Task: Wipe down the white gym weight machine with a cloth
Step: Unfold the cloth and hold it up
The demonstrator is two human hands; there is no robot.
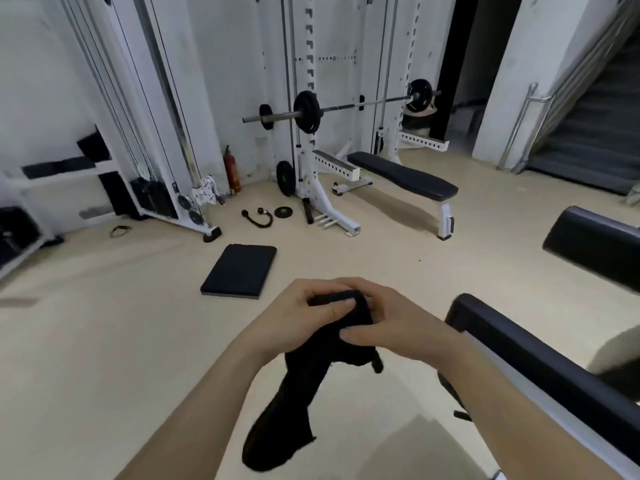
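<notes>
Over open floor [104, 341], hands [298, 317] [391, 323] apparently bunching cloth [301, 393]

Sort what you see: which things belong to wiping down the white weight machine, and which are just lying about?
Job: black cloth, gripped by left hand and right hand; white weight machine, probably the cable tower.
Lying about: floor pad, fire extinguisher, flat bench, rope handle, small plate.

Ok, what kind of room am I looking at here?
Most likely a small gym or weight room: a white rack carries a loaded barbell, a flat black bench stands by it, and a cable machine stands at the left.
</notes>
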